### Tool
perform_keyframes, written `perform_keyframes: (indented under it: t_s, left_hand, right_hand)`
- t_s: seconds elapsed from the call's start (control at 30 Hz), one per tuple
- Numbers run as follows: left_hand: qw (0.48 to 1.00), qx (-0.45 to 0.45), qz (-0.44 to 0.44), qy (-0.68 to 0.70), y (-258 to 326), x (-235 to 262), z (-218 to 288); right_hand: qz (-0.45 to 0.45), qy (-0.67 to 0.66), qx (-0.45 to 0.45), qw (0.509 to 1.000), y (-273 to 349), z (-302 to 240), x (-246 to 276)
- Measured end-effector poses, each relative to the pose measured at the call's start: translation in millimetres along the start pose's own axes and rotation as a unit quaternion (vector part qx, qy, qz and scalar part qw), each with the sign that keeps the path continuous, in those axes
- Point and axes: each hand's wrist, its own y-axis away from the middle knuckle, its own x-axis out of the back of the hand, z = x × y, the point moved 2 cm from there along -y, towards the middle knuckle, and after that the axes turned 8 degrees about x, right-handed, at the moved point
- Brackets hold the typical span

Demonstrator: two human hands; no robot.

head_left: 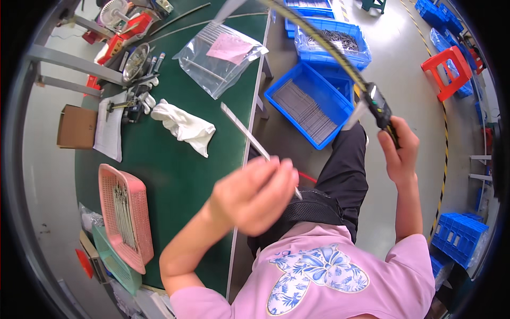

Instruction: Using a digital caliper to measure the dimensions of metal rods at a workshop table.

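My left hand (255, 194) pinches a thin, flat metal strip (244, 131) between thumb and fingers. The strip slants from the far left down toward my lap, over the table's edge, and its near end shows past my fingertips. Raised on the right, my right hand (402, 149) grips a digital caliper (378, 103) by its dark end. The caliper's long beam reaches away to the upper left, and its jaws stand wide apart. Strip and caliper do not touch.
On the green table (175, 175) lie a white cloth glove (183, 127), a clear plastic bag (204, 74) with pink paper, and a pink basket (143, 223) of strips. A blue tub (332, 95) of grey strips stands beyond my knee. Further right is a red stool (445, 69).
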Motion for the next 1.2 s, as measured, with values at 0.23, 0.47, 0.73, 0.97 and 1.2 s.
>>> perform_keyframes:
  t_s: [0.23, 0.47, 0.73, 0.97, 1.2]
  left_hand:
    - [1.0, 0.0, 0.0, -0.012, -1, -55, -71]
    - [0.982, 0.149, -0.088, -0.071, -6, -59, -103]
    - [0.916, 0.311, -0.154, -0.199, -1, -66, -142]
    - [0.877, 0.304, -0.235, -0.288, -16, -81, -144]
    - [0.868, 0.331, -0.178, -0.325, -15, -86, -162]
  right_hand:
    - [0.055, 0.036, -0.066, 0.996, 32, 24, 23]
    - [0.056, 0.025, -0.108, 0.992, 44, 34, 23]
    - [0.044, 0.001, -0.101, 0.994, 42, 34, 14]
    - [0.047, -0.012, -0.129, 0.99, 49, 38, 15]
    - [0.055, 0.0, -0.134, 0.99, 54, 41, 14]
